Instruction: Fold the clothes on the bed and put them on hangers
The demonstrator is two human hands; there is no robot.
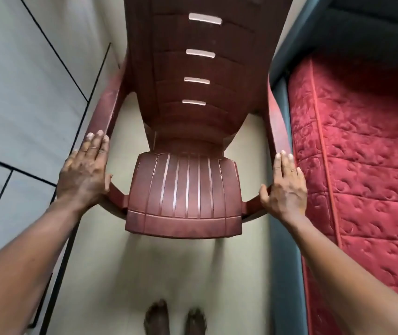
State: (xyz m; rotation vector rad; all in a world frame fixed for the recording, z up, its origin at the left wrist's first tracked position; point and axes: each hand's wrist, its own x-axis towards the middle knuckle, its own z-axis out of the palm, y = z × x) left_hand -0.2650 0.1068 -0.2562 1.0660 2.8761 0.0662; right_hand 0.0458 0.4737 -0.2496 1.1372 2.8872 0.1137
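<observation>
From the head camera, a reddish-brown plastic chair (pixel 186 187) fills the middle of the picture, its slatted seat facing the person and its tall back running up out of the top edge. The left hand (pixel 84 172) lies flat on the chair's left armrest (pixel 106 110), fingers straight and close together along it, the thumb at the inner edge. The right hand (pixel 287 189) rests the same way on the right armrest (pixel 277 122), fingers straight, thumb spread toward the seat. The bed (pixel 282 250) runs down the right side just beside that armrest, its red quilted mattress (pixel 367 165) bare where it shows. Grey panels (pixel 24 93) line the left side. Two bare feet (pixel 157 317) stand on the pale floor (pixel 169 267) below the seat.
</observation>
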